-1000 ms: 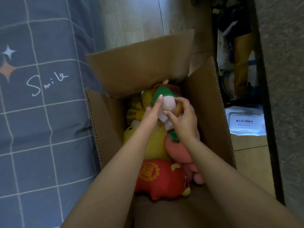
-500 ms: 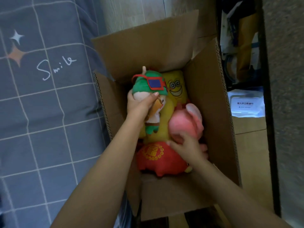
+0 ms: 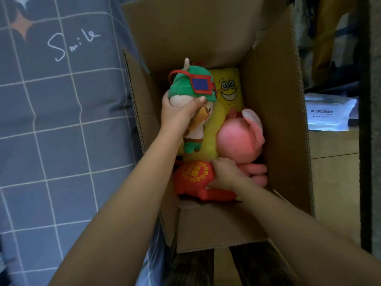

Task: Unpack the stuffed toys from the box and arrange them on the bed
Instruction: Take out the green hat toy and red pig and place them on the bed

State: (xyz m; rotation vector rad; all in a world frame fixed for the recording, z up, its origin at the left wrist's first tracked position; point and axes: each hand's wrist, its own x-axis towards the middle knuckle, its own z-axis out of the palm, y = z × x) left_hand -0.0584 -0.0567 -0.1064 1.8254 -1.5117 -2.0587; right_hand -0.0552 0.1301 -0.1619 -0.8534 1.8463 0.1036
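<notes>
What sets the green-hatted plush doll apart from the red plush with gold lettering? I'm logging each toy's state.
The green-hatted plush doll is gripped by the left hand and held upright, above the other toys; the red plush with gold lettering lies low at the near end of the cardboard box. The right hand rests on the red plush, fingers hidden. The doll wears red goggles; the red plush bears a gold emblem. Both are soft toys.

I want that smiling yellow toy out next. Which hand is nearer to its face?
Left. The left hand grips the green-hatted doll right beside the yellow toy's face; the right hand rests lower, by the red toy.
</notes>
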